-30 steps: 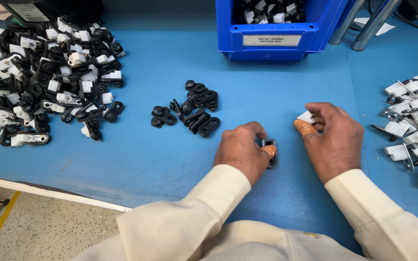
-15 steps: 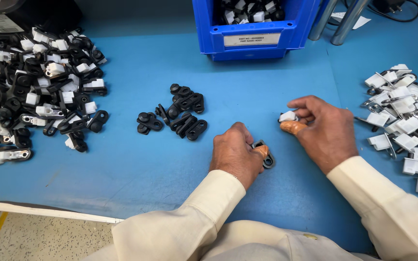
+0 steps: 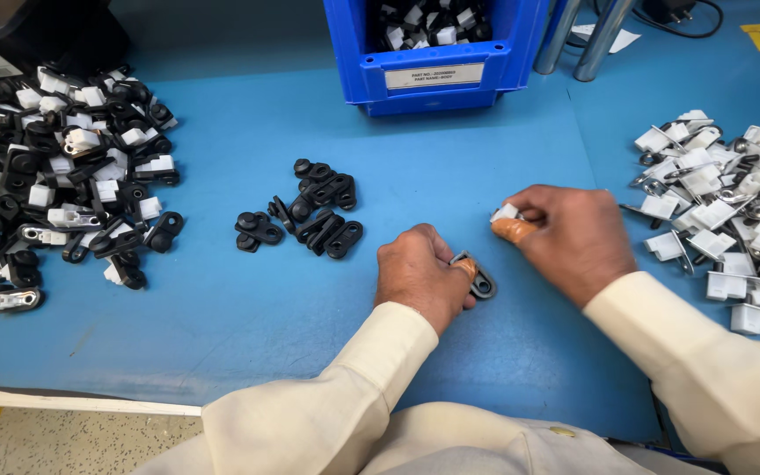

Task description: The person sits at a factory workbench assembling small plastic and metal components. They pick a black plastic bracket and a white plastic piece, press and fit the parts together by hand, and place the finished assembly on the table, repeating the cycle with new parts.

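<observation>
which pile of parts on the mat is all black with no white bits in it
The small middle pile, just beyond the left hand. The big left heap mixes black and white parts; the right heap is white with metal clips.

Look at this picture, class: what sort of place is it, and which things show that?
Probably a factory assembly bench: a blue parts bin, heaps of black-and-white clips and white pieces sorted on a blue worktop, the left hand holding a black clip.

My left hand [image 3: 420, 274] rests knuckles up, fingers curled under and pinched shut. My right hand [image 3: 569, 239] lies just beside it, fingertips [image 3: 514, 229] pinched together. Both forearms, in cream sleeves, angle inward from below.
</observation>
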A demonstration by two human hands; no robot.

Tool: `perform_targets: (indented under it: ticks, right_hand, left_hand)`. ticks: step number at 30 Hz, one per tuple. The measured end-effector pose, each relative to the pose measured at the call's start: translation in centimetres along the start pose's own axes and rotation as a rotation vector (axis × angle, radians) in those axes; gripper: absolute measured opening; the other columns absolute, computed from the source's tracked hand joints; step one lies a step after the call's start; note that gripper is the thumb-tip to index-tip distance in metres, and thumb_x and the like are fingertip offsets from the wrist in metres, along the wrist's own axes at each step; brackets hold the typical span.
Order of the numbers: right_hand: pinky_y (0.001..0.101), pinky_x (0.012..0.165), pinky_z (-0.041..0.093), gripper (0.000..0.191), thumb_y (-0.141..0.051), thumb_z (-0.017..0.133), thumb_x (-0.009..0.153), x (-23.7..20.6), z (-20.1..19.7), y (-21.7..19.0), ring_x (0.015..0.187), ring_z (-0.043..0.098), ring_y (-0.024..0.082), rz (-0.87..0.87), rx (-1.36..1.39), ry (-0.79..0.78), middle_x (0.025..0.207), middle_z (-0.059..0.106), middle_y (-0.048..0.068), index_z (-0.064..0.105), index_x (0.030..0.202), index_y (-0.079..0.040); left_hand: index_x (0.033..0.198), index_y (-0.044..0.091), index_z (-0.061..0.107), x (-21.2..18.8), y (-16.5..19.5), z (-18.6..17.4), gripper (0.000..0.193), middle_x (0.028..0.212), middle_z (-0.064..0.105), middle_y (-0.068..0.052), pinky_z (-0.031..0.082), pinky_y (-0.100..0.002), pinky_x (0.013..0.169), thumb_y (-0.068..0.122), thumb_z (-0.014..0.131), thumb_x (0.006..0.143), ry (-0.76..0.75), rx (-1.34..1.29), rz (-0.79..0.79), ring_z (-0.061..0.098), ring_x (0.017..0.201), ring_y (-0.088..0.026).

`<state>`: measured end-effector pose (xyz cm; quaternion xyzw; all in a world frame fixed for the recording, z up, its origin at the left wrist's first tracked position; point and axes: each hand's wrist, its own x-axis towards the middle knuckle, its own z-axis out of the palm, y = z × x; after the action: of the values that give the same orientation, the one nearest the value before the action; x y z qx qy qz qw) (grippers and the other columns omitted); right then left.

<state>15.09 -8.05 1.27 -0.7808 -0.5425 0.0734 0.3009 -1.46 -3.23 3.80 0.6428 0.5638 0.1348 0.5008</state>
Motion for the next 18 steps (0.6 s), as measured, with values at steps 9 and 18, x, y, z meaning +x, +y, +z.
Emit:
perform_targets:
  ticks: [9,18]
  right_hand:
    - [0.0241,0.07,0.056,0.025,-0.01,0.079,0.083,-4.5,-0.7,0.8,0.077,0.071,0.009,0.355,0.487,-0.015,0.088,0.08,0.004,0.079,0.108,-0.006]
    - [0.0299,0.073,0.059,0.024,-0.014,0.081,0.082,-5.2,-0.5,0.0,0.079,0.075,0.014,0.248,0.241,0.065,0.089,0.08,0.007,0.079,0.105,-0.01]
  left_hand:
    - [0.094,-0.003,0.059,0.8,1.6,3.1,0.013,0.087,0.076,-0.021,0.065,-0.032,0.052,0.001,0.07,0.088,-0.065,-0.11,-0.021,0.079,0.067,-0.026]
    - [0.099,0.001,0.066,1.6,3.9,1.2,0.016,0.078,0.078,-0.014,0.061,-0.027,0.052,0.011,0.073,0.089,-0.275,0.327,-0.037,0.076,0.062,-0.018]
